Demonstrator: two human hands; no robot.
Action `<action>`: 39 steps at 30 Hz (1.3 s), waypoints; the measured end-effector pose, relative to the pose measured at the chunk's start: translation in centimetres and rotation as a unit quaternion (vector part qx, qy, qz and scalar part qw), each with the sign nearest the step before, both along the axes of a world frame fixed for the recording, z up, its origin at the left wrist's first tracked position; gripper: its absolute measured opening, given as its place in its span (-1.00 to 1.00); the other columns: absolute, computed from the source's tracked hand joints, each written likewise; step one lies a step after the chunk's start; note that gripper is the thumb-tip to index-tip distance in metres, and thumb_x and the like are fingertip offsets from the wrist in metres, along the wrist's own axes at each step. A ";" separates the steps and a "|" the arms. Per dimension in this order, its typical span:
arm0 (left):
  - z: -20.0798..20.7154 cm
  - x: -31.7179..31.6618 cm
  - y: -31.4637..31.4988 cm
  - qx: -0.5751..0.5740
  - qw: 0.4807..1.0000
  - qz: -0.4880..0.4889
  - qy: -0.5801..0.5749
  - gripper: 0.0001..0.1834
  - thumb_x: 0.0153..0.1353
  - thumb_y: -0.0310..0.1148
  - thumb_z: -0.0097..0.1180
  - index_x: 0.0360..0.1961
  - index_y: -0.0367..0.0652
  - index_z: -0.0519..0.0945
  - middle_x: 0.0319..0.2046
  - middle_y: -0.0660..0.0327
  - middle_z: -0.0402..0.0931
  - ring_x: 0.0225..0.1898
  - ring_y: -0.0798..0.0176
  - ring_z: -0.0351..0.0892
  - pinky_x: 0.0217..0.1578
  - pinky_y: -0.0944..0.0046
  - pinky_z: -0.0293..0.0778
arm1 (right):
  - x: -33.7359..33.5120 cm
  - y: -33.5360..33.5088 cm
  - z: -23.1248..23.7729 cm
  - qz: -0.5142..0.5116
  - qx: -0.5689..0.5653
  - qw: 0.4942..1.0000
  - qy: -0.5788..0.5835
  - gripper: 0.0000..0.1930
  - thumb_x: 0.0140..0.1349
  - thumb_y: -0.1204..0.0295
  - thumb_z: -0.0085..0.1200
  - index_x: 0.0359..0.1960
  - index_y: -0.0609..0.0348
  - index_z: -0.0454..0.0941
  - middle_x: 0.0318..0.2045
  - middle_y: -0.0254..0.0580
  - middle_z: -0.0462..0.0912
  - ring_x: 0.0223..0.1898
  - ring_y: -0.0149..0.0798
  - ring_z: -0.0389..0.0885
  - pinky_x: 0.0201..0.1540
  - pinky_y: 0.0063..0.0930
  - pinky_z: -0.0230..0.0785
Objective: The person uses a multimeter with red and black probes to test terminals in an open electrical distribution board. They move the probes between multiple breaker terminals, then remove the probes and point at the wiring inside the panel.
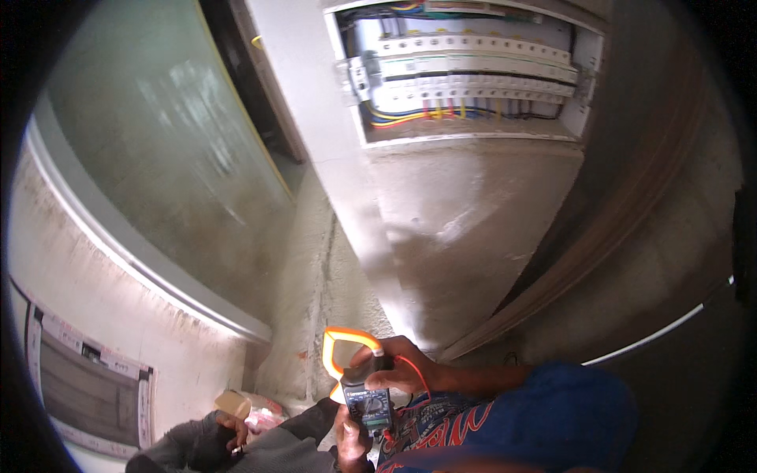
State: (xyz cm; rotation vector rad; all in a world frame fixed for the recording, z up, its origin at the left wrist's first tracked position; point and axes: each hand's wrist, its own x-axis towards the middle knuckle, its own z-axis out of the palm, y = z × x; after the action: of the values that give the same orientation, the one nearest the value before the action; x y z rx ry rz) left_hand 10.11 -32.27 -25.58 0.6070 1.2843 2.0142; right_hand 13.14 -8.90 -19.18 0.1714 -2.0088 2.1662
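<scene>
A dark clamp meter (368, 406) with a dial on its face and an orange jaw (330, 351) is held low in front of my body. My left hand (352, 441) is closed around the lower left side of its body. Across the upper part of the meter, my right hand (406, 366) grips it near the base of the jaw, the thumb lying over the front. A red test lead (422, 377) loops beside my right hand. Parts of the meter are hidden behind my fingers.
An open breaker box (473, 67) with rows of switches and coloured wires is set in the wall ahead. A greenish glass panel (158, 134) stands left. Low on the left are a framed window (91, 386) and another person's hand (233, 430) with a grey sleeve.
</scene>
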 end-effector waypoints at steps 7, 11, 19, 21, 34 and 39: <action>-0.7 0.5 -1.1 -0.002 0.999 0.012 0.031 -0.24 0.60 0.10 0.00 0.45 -0.43 0.42 0.31 0.02 0.55 0.34 0.18 0.46 0.38 0.11 0.32 | -0.2 -0.4 -2.8 0.079 -0.267 0.960 0.014 -0.31 0.17 0.18 0.50 0.19 0.46 0.54 -0.01 0.06 0.74 -0.03 -0.12 0.75 0.09 -0.13 0.60; -0.4 0.9 0.1 -0.022 0.999 0.015 0.024 -0.11 0.54 0.25 0.04 0.48 -0.40 0.40 0.36 0.05 0.50 0.36 0.20 0.41 0.40 0.16 0.29 | -0.2 -1.6 -2.8 0.065 -0.312 0.947 0.037 -0.25 0.17 0.11 0.51 0.20 0.43 0.47 -0.03 0.03 0.67 -0.07 -0.16 0.70 0.02 -0.16 0.60; 1.2 2.7 1.3 0.077 0.994 0.065 -0.052 -0.28 0.62 0.10 0.02 0.45 -0.35 0.46 0.29 0.19 0.56 0.29 0.34 0.48 0.33 0.25 0.37 | -0.4 -2.0 -1.0 0.061 -0.186 0.980 0.032 -0.09 0.21 -0.28 0.41 0.17 0.42 0.47 -0.04 -0.06 0.64 -0.07 -0.28 0.66 0.00 -0.34 0.54; 1.7 3.7 1.4 0.080 0.990 0.097 -0.064 -0.33 0.64 0.07 0.01 0.43 -0.33 0.49 0.25 0.23 0.58 0.26 0.38 0.48 0.31 0.27 0.38 | -1.5 -1.3 -1.0 0.084 -0.127 0.988 0.028 -0.07 0.19 -0.30 0.39 0.15 0.44 0.50 -0.07 -0.06 0.65 -0.09 -0.25 0.67 -0.03 -0.31 0.56; 3.5 4.9 4.4 -0.129 0.905 0.398 0.078 0.17 0.27 0.23 0.45 0.60 -0.34 0.15 0.26 0.02 0.55 0.22 0.14 0.57 0.27 0.09 0.47 | -6.6 1.4 -0.9 0.251 -0.099 0.963 0.011 -0.41 0.29 0.10 0.45 0.05 0.49 0.67 -0.17 -0.03 0.82 -0.14 -0.28 0.79 -0.04 -0.35 0.65; 6.0 1.4 7.7 -0.182 0.848 0.432 0.247 0.34 0.08 0.10 0.65 0.65 -0.28 0.06 0.15 -0.04 0.60 0.09 0.07 0.66 0.13 0.02 0.60 | -6.4 4.4 0.5 0.137 0.012 0.986 0.096 -0.48 0.22 0.21 0.57 0.06 0.33 0.72 -0.17 -0.14 0.80 -0.15 -0.40 0.72 -0.06 -0.41 0.58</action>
State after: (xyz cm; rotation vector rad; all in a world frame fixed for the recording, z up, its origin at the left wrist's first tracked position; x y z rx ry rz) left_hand 11.54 -24.56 -19.54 0.3937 2.5401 2.2324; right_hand 6.75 -4.47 -18.63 0.6693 -2.0007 2.1787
